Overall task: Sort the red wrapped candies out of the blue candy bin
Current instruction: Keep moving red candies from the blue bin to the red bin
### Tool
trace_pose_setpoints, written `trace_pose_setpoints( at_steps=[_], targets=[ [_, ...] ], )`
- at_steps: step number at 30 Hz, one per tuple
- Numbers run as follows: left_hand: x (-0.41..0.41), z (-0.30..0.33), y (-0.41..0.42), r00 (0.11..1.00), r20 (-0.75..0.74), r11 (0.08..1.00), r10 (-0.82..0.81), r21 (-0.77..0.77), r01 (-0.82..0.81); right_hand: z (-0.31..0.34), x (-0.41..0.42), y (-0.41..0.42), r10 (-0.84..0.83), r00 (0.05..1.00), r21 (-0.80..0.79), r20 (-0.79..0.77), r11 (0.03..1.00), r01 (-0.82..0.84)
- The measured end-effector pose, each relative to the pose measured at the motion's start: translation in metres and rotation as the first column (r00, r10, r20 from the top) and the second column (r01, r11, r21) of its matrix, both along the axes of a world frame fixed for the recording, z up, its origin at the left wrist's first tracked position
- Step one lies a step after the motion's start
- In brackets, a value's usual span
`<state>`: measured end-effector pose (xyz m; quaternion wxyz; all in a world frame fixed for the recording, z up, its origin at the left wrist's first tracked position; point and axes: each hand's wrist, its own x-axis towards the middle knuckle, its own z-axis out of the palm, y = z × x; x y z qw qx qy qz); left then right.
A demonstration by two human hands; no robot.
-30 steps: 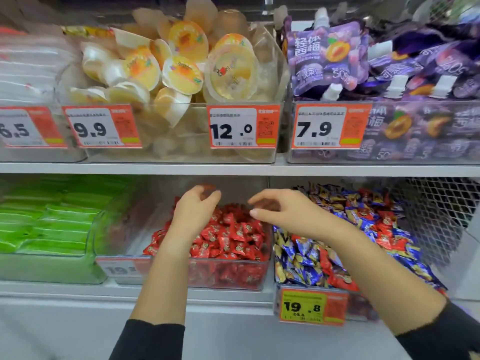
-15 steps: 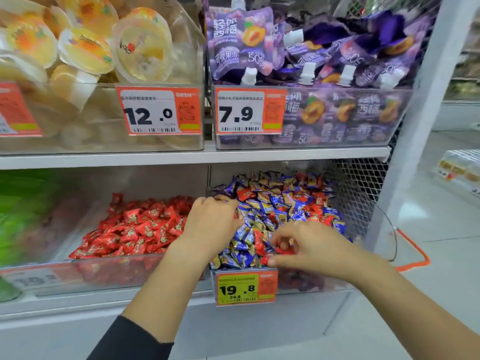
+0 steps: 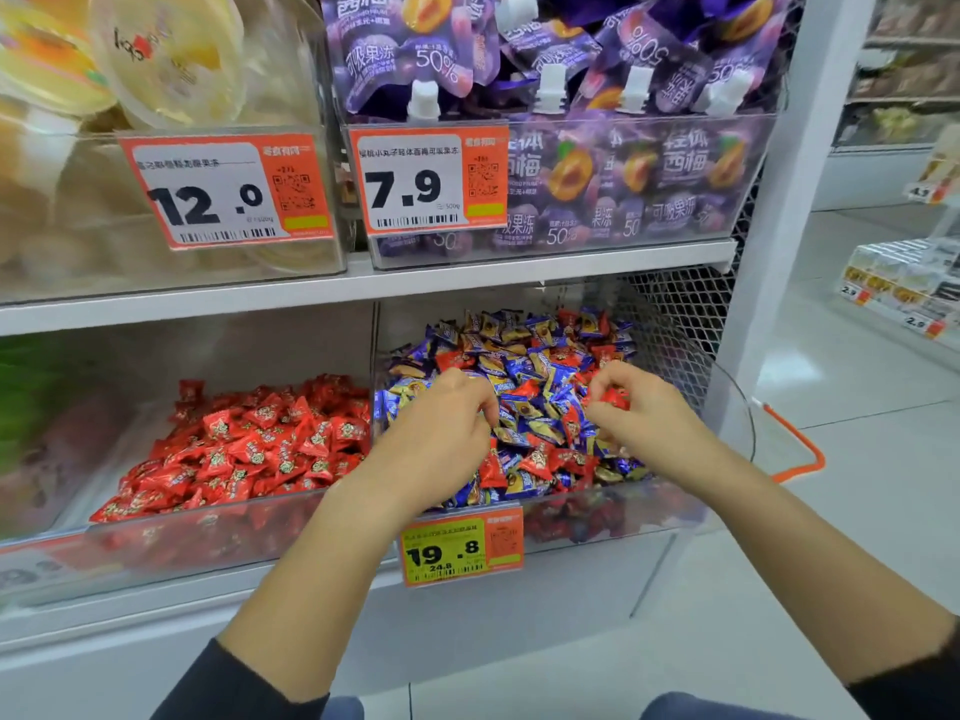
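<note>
Picking is under way: the right hand (image 3: 641, 413) pinches a red candy (image 3: 613, 398) over the blue candy bin (image 3: 597, 511). The left hand (image 3: 441, 433) digs in, fingers curled; its hold is unclear. Next, the candy likely goes to the red bin (image 3: 182, 548).

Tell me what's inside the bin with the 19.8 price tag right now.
The bin holds blue wrapped candies mixed with red wrapped candies. The left hand and right hand cover part of the pile; deeper layers are hidden.
</note>
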<state>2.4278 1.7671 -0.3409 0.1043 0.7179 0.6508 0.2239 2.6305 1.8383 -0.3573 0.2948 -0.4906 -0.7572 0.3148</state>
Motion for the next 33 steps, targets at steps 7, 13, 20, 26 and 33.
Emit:
trace_pose_setpoints(
  at_steps=[7, 13, 20, 26, 33],
  targets=[
    [0.012, -0.016, -0.001, 0.839, -0.545, 0.999, -0.011, -0.034, -0.010, -0.010, 0.008, -0.002, 0.175, 0.927, -0.035, 0.332, 0.984, -0.174],
    [0.016, -0.009, 0.000, 0.955, -0.292, 0.993, 0.049, 0.121, -0.014, -0.017, 0.004, 0.004, 0.180, 0.886, -0.024, 0.428, 0.982, -0.188],
    [0.044, -0.019, 0.010, 0.974, -0.205, 0.995, -0.096, -0.041, 0.090, -0.013, 0.011, 0.006, 0.114, 0.924, -0.007, 0.365, 0.993, -0.119],
    [0.040, -0.022, 0.014, 0.950, -0.256, 0.954, -0.180, -0.280, 0.106, -0.013, 0.016, 0.006, 0.316, 0.873, -0.120, 0.371, 0.949, -0.292],
    [0.022, -0.017, 0.011, 0.948, -0.121, 0.903, -0.296, -0.359, 0.236, -0.004, 0.016, 0.001, 0.459, 0.745, -0.231, 0.485, 0.888, -0.397]
  ],
)
